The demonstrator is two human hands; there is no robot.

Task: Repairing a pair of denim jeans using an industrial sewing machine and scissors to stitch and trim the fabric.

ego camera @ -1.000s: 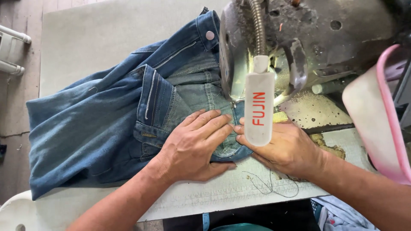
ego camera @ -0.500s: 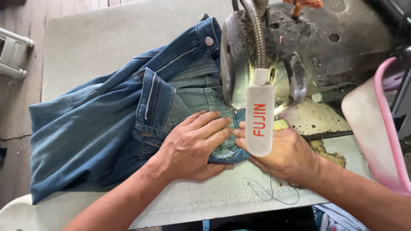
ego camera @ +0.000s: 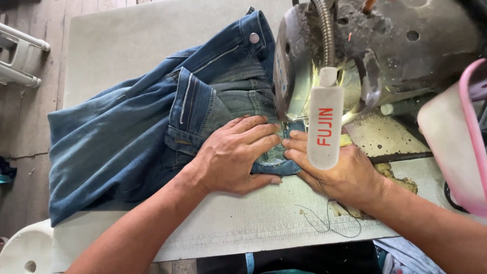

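A pair of blue jeans lies spread on the pale sewing table, its open zipper and waistband button toward the machine. My left hand presses flat on the denim, fingers pointing right to the needle area. My right hand rests on the fabric's edge just right of it, fingertips nearly touching the left ones. Both hold the cloth down under the head of a worn grey sewing machine. A white lamp on a flexible metal neck hangs over my right hand and hides part of it.
A pink-rimmed plastic tub stands at the right edge. Loose dark thread lies on the table's front. A white plastic chair sits on the wooden floor at the left, and another white object at the bottom left.
My hands stay on the jeans at the needle. The fabric and both hands have shifted slightly, with the fingertips drawn closer together.
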